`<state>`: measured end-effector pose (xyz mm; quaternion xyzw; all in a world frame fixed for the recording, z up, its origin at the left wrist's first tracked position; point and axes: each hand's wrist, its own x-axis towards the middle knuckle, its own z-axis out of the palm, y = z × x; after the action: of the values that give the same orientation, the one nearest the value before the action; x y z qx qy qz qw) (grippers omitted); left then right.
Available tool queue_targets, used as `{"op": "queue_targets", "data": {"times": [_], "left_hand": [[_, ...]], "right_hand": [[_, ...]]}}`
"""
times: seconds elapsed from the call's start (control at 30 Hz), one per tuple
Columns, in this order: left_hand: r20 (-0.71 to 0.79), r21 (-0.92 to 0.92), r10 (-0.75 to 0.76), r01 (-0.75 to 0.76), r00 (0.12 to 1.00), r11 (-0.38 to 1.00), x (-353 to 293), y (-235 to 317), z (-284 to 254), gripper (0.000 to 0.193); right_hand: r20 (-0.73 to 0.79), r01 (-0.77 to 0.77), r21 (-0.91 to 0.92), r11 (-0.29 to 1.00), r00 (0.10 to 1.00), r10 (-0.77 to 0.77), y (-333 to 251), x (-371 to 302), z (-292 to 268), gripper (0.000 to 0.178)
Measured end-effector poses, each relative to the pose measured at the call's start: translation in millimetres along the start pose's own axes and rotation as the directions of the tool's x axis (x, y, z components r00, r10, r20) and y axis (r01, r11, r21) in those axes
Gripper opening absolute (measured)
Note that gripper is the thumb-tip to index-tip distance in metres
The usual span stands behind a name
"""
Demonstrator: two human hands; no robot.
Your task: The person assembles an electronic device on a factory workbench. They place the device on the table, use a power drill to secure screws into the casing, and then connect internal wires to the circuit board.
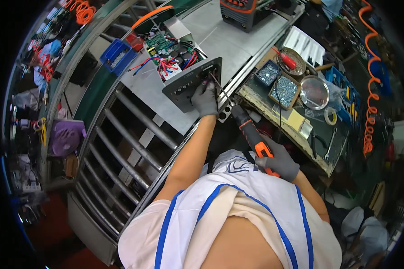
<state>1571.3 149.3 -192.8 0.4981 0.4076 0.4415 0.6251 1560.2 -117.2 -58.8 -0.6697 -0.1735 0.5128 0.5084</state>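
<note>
My right hand (280, 160), in a grey glove, is wrapped round the handle of a black and orange electric screwdriver (250, 130). Its long bit runs up to the dark end panel (184, 86) of an opened electronic unit, with the tip against the upper right of the panel. Close beside that tip, my gloved left hand (205, 99) has its fingertips drawn together at the panel face; what they pinch is too small to make out. Behind the panel stand a green circuit board (159, 46) and red and blue wires (167, 66).
The unit rests on a metal plate (150, 96) beside a roller conveyor (130, 119). Another orange-edged unit (238, 15) stands farther along. At right, a bench holds screw trays (285, 91), a round dish (314, 92) and a wrench (331, 143). A blue bin (117, 57) sits at left.
</note>
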Motion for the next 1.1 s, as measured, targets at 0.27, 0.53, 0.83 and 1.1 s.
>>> {"op": "queue_targets", "data": {"times": [0.27, 0.53, 0.83, 1.1], "left_hand": [[0.429, -0.334, -0.425, 0.577, 0.797, 0.745, 29.7, -79.4, -59.5, 0.016], [0.431, -0.377, -0.595, 0.735, 0.678, 0.564, 5.9, -68.5, -64.7, 0.027], [0.637, -0.161, -0.461, 0.691, 0.618, 0.705, -10.7, -46.0, -50.3, 0.021], [0.639, -0.313, -0.456, 0.751, 0.619, 0.581, -20.4, -5.2, -38.0, 0.026]], "right_hand": [[0.025, 0.017, 0.215, 0.976, 0.999, -0.023, 11.1, -2.2, 0.6, 0.075], [0.123, 0.085, -0.060, 0.995, 0.989, -0.077, 35.4, -24.7, -30.2, 0.079], [0.076, 0.103, -0.205, 0.973, 0.993, -0.089, 52.6, -46.8, -36.8, 0.081], [0.105, 0.120, -0.243, 0.963, 0.990, -0.097, 51.5, -47.1, -38.4, 0.073]]}}
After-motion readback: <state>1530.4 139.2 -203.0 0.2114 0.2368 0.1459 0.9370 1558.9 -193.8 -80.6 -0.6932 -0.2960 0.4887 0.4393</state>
